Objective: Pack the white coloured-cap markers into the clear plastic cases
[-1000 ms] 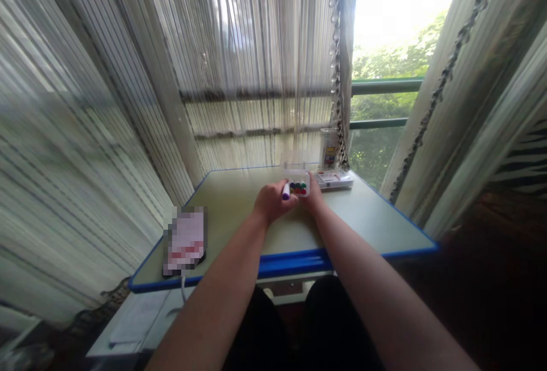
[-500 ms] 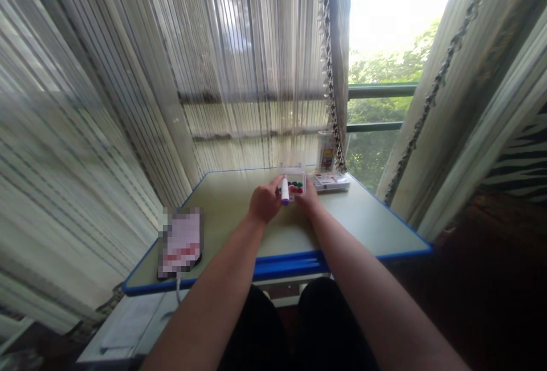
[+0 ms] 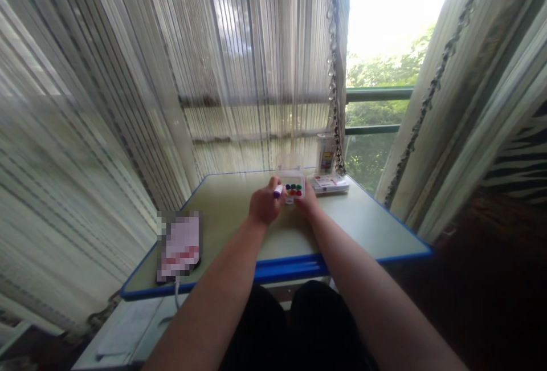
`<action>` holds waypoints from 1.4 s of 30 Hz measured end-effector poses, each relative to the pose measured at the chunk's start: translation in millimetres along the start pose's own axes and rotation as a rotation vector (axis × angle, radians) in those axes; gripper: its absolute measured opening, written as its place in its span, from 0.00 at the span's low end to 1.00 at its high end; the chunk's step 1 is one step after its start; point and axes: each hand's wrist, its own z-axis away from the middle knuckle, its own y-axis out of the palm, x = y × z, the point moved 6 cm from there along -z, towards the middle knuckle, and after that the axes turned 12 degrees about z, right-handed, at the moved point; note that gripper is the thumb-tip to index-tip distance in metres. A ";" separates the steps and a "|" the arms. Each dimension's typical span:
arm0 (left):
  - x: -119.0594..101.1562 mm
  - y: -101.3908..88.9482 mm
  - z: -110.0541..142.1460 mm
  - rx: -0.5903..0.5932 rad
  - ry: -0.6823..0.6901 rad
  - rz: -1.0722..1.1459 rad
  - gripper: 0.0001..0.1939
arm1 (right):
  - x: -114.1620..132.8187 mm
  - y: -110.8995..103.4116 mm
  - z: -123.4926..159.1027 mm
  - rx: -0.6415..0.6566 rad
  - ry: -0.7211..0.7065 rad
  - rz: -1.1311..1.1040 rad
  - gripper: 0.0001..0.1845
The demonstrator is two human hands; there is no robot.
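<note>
My left hand [image 3: 263,204] is closed around a white marker with a purple end [image 3: 277,191], which points toward me. Beside it, my right hand [image 3: 309,202] grips the right side of a small clear plastic box [image 3: 291,172]. The box's lid stands open at the back. Inside, round coloured ends [image 3: 293,187] in green, blue, red and orange show in rows, facing me. Part of the box's left side is hidden by my left hand and the marker.
On the blue-edged table [image 3: 226,211], a flat clear case [image 3: 331,184] lies right of my hands, with an upright clear container [image 3: 326,154] behind it. A blurred-out phone-like device [image 3: 179,245] with a white cable lies at the left. Striped curtains [image 3: 239,86] hang behind.
The marker has shifted slightly left and tilted, away from the front of the box. More of the coloured ends now show. My right hand stays on the box.
</note>
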 end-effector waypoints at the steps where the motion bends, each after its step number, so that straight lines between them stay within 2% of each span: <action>1: 0.3 -0.4 -0.6 -0.005 -0.004 0.000 0.15 | -0.2 0.3 -0.1 0.000 0.005 -0.007 0.13; 4: 0.9 -2.5 -1.5 -0.007 -0.018 0.040 0.15 | -1.9 0.5 -0.4 -0.009 0.012 -0.010 0.15; 7: -0.5 -3.1 -0.2 0.048 -0.021 0.071 0.16 | -4.1 1.2 -0.5 -0.006 0.009 0.011 0.16; 13: -4.4 -5.7 1.8 0.106 -0.027 0.029 0.14 | -8.0 1.4 -0.8 -0.027 -0.002 0.025 0.16; 17: -0.3 -4.8 -0.4 0.070 -0.075 0.029 0.13 | -9.8 1.2 -1.1 -0.038 -0.014 0.051 0.17; 25: 2.8 -3.5 -1.3 -0.038 -0.011 0.069 0.14 | -9.7 2.6 -1.3 -0.033 -0.031 0.041 0.17; 32: 0.6 -6.8 1.7 -0.060 0.027 0.124 0.20 | -12.8 5.6 -0.8 -0.007 -0.032 0.018 0.20; 42: -7.8 -9.2 2.7 -0.113 0.126 0.188 0.13 | -8.5 2.3 0.0 -0.005 0.007 0.036 0.18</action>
